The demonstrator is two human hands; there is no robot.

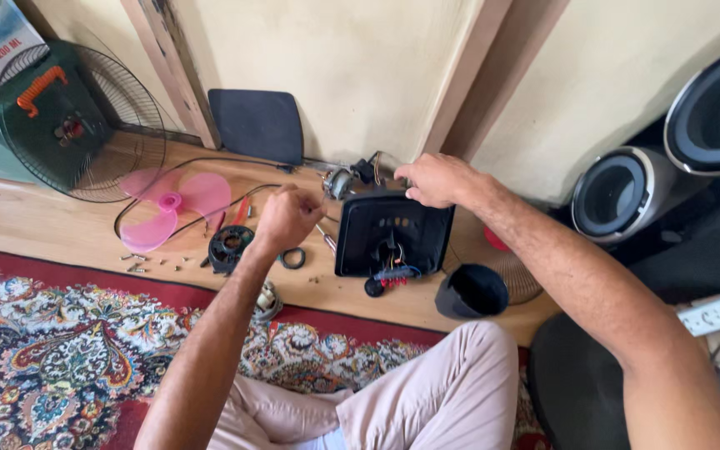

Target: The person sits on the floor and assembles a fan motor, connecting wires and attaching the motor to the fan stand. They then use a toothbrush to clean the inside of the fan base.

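Observation:
A black fan base housing (389, 235) stands tipped up on the wooden floor, its open underside facing me with red and blue wires at the bottom. My right hand (432, 179) grips its top edge. Near that hand lies a small metal motor part with wires (339, 182). My left hand (287, 217) is a closed fist to the left of the housing, raised above the floor; what it holds is hidden. Below it lie a round black motor piece (228, 247) and a black ring (293, 258).
A pink fan blade (172, 204), a wire fan guard (85, 125) and small screws (147, 262) lie at left. A black cone-shaped cover (471, 292) sits right of the housing. Speakers (627, 192) stand at right, a patterned red carpet (52, 350) in front, a power strip (714, 312) far right.

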